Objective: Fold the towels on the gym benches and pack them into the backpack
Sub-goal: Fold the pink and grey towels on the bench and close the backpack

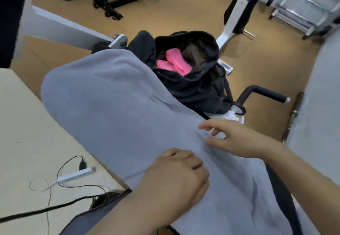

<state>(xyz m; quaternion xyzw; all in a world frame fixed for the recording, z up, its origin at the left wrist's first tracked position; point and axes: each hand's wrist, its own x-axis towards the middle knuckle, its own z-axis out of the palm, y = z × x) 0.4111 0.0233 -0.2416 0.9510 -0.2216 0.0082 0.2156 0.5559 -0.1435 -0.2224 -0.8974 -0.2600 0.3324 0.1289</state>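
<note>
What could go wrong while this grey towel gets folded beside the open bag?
The grey towel lies against the backpack, so tugging it with the left hand and right hand might drag or tip the backpack. The backpack already holds a pink towel; a loose, bulky fold may not fit.

Towel over the table, backpack behind it.
The towel (119,106) lies draped along the table (280,187); behind its far end sits the open backpack (198,89) with folded towels (174,62) in it. Left grip (174,177) and right grip (237,141) are on the towel's near end. A power strip (77,175) lies to the left.
</note>
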